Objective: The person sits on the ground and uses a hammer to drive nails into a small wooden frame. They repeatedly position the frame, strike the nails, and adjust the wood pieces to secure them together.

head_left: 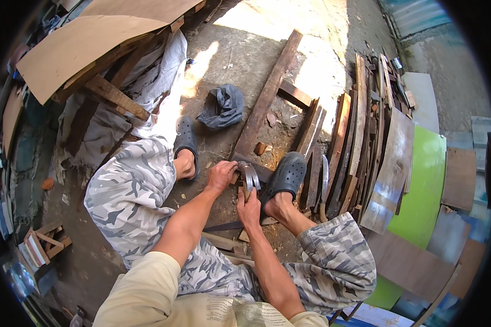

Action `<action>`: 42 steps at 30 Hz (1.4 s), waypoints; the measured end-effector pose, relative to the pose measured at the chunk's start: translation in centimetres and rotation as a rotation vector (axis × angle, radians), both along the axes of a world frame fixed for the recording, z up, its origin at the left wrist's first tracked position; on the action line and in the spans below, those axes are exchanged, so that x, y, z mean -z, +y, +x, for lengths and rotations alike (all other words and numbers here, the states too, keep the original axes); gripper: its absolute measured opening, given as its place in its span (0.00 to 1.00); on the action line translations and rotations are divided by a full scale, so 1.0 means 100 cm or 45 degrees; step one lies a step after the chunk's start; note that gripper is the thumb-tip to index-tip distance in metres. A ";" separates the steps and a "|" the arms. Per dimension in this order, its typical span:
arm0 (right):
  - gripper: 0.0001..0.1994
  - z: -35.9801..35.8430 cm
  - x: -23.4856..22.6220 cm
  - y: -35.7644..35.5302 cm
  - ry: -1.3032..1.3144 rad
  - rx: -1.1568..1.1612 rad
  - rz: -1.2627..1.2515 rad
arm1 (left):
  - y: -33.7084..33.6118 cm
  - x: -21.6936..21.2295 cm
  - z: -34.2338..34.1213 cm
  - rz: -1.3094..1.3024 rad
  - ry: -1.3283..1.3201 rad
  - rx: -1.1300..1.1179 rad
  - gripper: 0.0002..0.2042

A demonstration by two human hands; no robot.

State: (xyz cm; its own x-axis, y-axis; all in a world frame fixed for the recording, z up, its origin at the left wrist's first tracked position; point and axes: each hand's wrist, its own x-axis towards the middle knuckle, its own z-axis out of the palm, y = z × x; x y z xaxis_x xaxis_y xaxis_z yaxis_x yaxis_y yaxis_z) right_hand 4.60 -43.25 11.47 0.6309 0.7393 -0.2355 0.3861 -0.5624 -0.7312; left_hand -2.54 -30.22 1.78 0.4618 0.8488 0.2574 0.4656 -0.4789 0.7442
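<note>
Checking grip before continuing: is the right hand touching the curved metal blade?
Touching: in the head view the right hand grips the curved metal blade from below.

Sunlit concrete floor [245,32], stacked wooden planks [360,136]

Head-worn fisheye, looking steeply down from close above knees, forearms and concrete floor [256,32]; edges bending toward rim.

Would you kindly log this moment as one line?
left hand: grips small wood piece | right hand: holds curved metal blade | spot: long plank, between feet
</note>
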 end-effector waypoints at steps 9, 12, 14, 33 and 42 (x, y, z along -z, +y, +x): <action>0.17 0.007 0.000 0.009 -0.043 -0.066 -0.091 | 0.008 -0.008 0.002 -0.043 0.015 0.022 0.08; 0.18 0.012 -0.001 0.014 0.048 -0.012 -0.153 | 0.008 -0.004 0.001 -0.049 0.031 0.011 0.07; 0.19 0.012 -0.004 0.009 0.107 0.064 0.007 | 0.005 -0.005 0.003 -0.074 0.042 0.003 0.07; 0.17 0.009 -0.007 0.016 0.038 0.078 0.039 | 0.005 -0.012 0.003 -0.063 0.048 -0.008 0.07; 0.19 0.020 -0.006 0.018 0.072 0.114 -0.118 | 0.005 -0.009 0.006 -0.028 0.010 -0.024 0.07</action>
